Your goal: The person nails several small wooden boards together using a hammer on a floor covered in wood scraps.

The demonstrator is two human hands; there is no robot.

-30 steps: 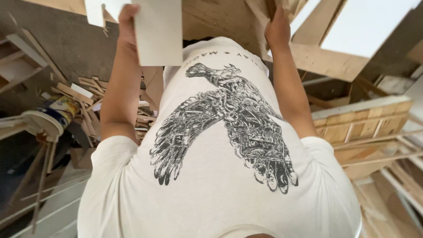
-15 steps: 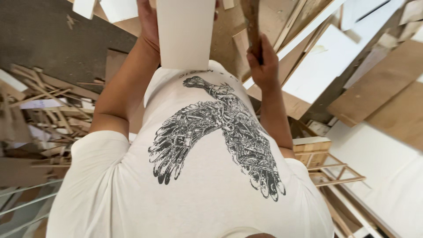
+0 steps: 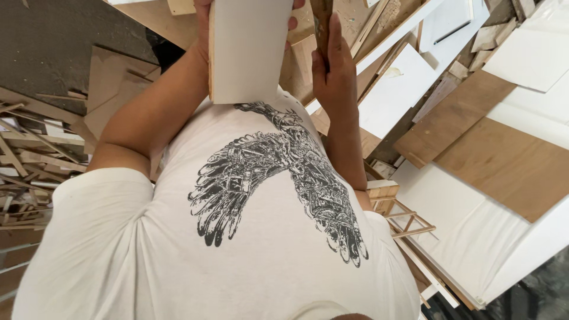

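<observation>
I look down my own chest, which is covered by a white T-shirt (image 3: 249, 249) with a dark bird print. My left hand (image 3: 203, 24) grips a white rectangular board (image 3: 249, 53) by its left edge, fingertips curling over its right side, and the board's lower edge rests near my chest. My right hand (image 3: 335, 71) is closed around a narrow brown wooden strip (image 3: 321, 21) that runs up out of view. The two hands are close together, with the strip just right of the board.
Thin wooden offcuts (image 3: 24, 172) are piled at the left. At the right lie large white panels (image 3: 474, 237) and brown plywood sheets (image 3: 498, 160), with a small wooden frame (image 3: 403, 216) near my right elbow. Dark floor (image 3: 47, 47) shows at the upper left.
The view has swung right, from the scrap pile toward the white panels. Both hands have come nearer my chest, and the board and the strip are now closer together.
</observation>
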